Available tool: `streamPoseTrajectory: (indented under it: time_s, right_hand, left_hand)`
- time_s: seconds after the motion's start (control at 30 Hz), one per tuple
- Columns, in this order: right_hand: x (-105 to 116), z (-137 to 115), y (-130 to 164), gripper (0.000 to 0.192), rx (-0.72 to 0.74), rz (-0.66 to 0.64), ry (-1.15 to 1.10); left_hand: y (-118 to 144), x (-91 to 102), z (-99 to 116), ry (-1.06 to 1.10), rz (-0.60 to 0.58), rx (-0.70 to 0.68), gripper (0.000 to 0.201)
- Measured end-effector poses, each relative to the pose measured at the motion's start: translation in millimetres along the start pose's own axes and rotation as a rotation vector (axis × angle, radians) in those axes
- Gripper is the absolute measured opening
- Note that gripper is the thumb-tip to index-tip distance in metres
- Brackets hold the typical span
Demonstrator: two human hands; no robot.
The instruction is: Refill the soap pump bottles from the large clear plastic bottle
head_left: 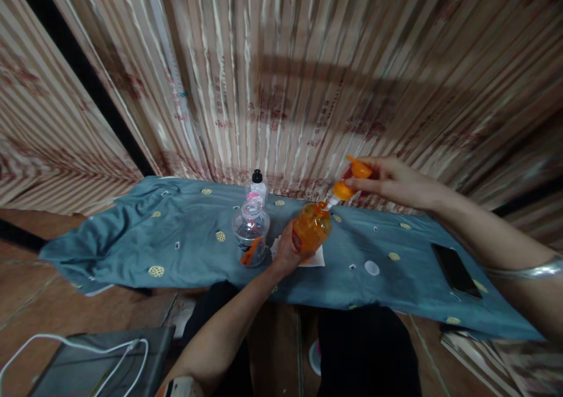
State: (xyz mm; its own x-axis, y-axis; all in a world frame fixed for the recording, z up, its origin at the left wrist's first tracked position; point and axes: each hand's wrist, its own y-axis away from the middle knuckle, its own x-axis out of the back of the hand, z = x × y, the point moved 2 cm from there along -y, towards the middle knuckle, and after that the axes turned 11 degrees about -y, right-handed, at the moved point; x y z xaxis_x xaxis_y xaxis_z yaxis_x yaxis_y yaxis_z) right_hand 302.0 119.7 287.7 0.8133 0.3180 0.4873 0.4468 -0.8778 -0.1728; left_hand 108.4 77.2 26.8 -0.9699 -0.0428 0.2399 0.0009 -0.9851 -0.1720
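Observation:
My left hand grips an orange bottle of orange liquid, held tilted over the blue cloth. My right hand holds the bottle's orange pump top lifted just above the bottle's open neck, its tube still reaching down toward the opening. A white paper lies under the bottle. To the left stands a clear empty bottle with an orange mark low on it, and behind it a small clear bottle with a black cap.
A black phone lies on the cloth at the right. A small white disc rests on the cloth. Striped curtains hang behind. At lower left sits a dark device with a white cable. My dark-clothed legs are below the cloth.

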Motion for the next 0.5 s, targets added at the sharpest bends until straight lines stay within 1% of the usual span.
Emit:
streamPoseTrajectory:
  time_s: [0.07,0.13,0.33,0.5]
  right_hand:
    - [-11.0,10.4,-4.6,0.071,-0.038,-0.102,-0.008]
    - [-16.1,16.5,-7.6,0.067,-0.055,-0.157,-0.006]
    - [-23.3,22.1,-16.3,0.065,-0.063,-0.216,0.024]
    - [-29.6,30.0,-19.8,0.066,-0.078,-0.236,0.062]
  left_hand:
    - [0.3,0.0,0.5,0.002,-0.009,-0.004,0.086]
    - [0.7,0.3,2.2,0.009,-0.017,-0.015,0.082]
    - [2.5,1.4,6.1,0.027,-0.011,-0.031,0.081]
    - [2.0,1.6,10.3,0.009,-0.005,0.004,0.082]
